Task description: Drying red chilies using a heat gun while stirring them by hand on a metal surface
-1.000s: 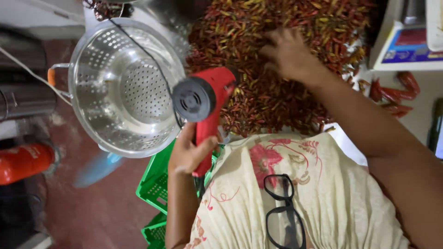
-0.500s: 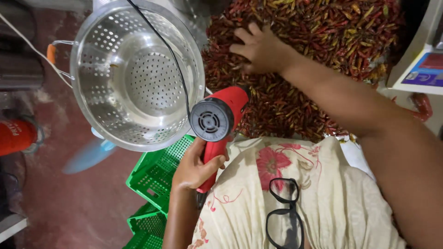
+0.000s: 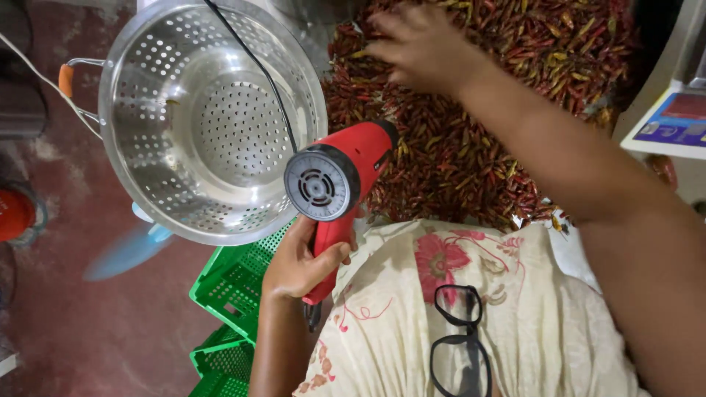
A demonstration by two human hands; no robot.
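Nearest us, black glasses [image 3: 460, 345] hang on our floral dress [image 3: 471, 309]. Just left of them, our left hand [image 3: 301, 261] is wrapped tight around the handle of the red dryer [image 3: 338, 180], whose round grey back faces up and whose nozzle points at the chillies [image 3: 471, 140]. A green crate [image 3: 228, 283] sits below that hand. Beyond it stands a big steel colander [image 3: 198, 117], with the black cord [image 3: 254, 62] running across it. Farthest out, our right hand [image 3: 419, 48] lies on the heap of dried red chillies, fingers spread apart and blurred, gripping nothing that we can make out.
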